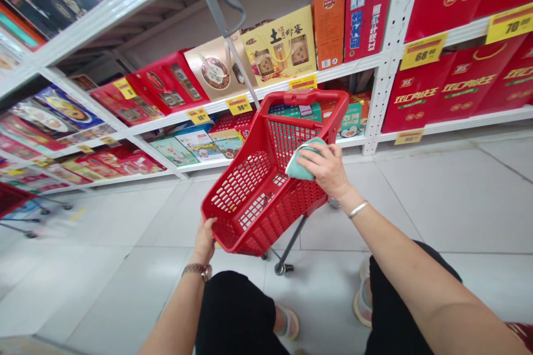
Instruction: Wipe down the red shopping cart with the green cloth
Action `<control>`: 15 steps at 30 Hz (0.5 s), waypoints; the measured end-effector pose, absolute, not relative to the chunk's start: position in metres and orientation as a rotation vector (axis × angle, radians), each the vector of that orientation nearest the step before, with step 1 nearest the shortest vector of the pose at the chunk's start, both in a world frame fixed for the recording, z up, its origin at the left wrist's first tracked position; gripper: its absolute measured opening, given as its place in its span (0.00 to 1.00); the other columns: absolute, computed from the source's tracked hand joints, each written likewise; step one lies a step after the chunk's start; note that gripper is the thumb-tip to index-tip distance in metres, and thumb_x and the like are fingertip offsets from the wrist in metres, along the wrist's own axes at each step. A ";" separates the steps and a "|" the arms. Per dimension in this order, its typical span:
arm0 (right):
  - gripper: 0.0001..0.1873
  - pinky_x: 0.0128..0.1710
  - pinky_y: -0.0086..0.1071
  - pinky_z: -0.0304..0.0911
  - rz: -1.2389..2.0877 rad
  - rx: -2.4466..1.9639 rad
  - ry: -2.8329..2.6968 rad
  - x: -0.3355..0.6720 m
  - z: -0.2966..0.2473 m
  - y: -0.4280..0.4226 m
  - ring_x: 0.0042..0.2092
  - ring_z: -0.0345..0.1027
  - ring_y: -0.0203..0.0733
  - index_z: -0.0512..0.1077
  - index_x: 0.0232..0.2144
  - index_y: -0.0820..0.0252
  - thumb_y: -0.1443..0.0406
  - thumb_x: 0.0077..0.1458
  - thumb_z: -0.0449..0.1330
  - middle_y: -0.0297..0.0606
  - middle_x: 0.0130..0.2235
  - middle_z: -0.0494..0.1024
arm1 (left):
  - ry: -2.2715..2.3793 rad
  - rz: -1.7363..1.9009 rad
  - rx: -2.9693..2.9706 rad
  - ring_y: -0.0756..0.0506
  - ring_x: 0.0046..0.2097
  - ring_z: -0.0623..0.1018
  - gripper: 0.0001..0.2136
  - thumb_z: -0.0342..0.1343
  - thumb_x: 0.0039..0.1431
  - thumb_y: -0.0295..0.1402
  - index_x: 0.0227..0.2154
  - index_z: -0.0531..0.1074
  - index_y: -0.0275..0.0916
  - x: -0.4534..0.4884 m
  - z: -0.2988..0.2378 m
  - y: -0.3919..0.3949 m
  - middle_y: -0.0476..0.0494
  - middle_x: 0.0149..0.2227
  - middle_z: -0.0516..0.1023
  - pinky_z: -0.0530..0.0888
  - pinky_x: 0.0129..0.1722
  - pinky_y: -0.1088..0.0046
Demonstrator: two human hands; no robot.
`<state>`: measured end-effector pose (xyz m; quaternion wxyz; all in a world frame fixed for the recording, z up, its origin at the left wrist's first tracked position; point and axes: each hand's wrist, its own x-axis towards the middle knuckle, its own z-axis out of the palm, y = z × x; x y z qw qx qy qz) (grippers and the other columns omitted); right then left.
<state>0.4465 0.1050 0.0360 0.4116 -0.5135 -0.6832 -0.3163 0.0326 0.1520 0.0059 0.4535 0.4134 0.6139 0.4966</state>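
A red plastic shopping basket (250, 188) on wheels is tilted up off the floor in front of me. My left hand (204, 241) grips its near lower rim, fingers curled under the edge. My right hand (327, 169) presses a folded light green cloth (300, 162) against the basket's right rim, fingers closed over it. The basket's grey pull handle (222, 8) sticks up toward the shelves. The basket looks empty inside.
White metal shelves (291, 82) with red and gold gift boxes and yellow price tags run across the back and left. The floor is pale tile (437, 205). Another red basket's edge (12, 199) shows at far left. My knees and shoes are below.
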 end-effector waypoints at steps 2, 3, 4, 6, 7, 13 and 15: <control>0.17 0.55 0.42 0.50 -0.838 -1.328 -1.632 0.461 0.042 0.105 0.58 0.68 0.43 0.80 0.47 0.45 0.68 0.75 0.53 0.28 0.53 0.85 | 1.519 1.216 1.014 0.46 0.32 0.79 0.22 0.60 0.47 0.32 0.48 0.73 0.42 0.032 0.008 0.150 0.49 0.37 0.82 0.76 0.31 0.72; 0.17 0.55 0.43 0.50 -0.854 -1.352 -1.577 0.468 0.045 0.104 0.57 0.68 0.44 0.81 0.47 0.45 0.69 0.74 0.53 0.29 0.52 0.85 | 1.520 1.212 1.009 0.46 0.32 0.79 0.22 0.61 0.47 0.32 0.48 0.73 0.42 0.032 0.009 0.149 0.49 0.37 0.82 0.77 0.31 0.71; 0.17 0.55 0.43 0.51 -0.861 -1.378 -1.518 0.473 0.049 0.103 0.56 0.68 0.45 0.81 0.47 0.46 0.69 0.73 0.54 0.31 0.52 0.85 | 1.523 1.210 1.004 0.45 0.32 0.79 0.22 0.61 0.47 0.32 0.49 0.73 0.42 0.032 0.011 0.148 0.48 0.37 0.82 0.77 0.31 0.71; 0.17 0.55 0.45 0.52 -0.839 -1.416 -1.426 0.476 0.055 0.099 0.55 0.68 0.47 0.82 0.48 0.48 0.70 0.71 0.55 0.35 0.52 0.85 | 1.527 1.212 0.995 0.44 0.34 0.80 0.22 0.61 0.47 0.32 0.49 0.73 0.42 0.032 0.014 0.146 0.48 0.37 0.83 0.78 0.33 0.70; 0.17 0.55 0.45 0.52 -0.813 -1.425 -1.408 0.473 0.057 0.097 0.55 0.67 0.48 0.82 0.50 0.48 0.70 0.70 0.56 0.36 0.53 0.85 | 1.529 1.215 0.993 0.44 0.35 0.81 0.22 0.61 0.47 0.32 0.49 0.74 0.42 0.032 0.015 0.145 0.48 0.38 0.83 0.79 0.34 0.69; 0.15 0.56 0.46 0.54 -0.712 -1.200 -1.685 0.393 0.063 0.076 0.56 0.65 0.47 0.81 0.51 0.46 0.68 0.72 0.57 0.35 0.54 0.84 | 1.540 1.213 0.972 0.40 0.42 0.84 0.21 0.60 0.49 0.33 0.49 0.75 0.43 0.030 0.020 0.140 0.47 0.40 0.84 0.82 0.41 0.65; 0.13 0.56 0.45 0.55 -0.736 -1.000 -1.810 0.356 0.062 0.066 0.57 0.65 0.46 0.81 0.48 0.47 0.66 0.73 0.57 0.32 0.54 0.83 | 1.547 1.212 0.973 0.40 0.43 0.84 0.20 0.61 0.48 0.33 0.47 0.75 0.43 0.028 0.021 0.139 0.47 0.39 0.84 0.82 0.42 0.64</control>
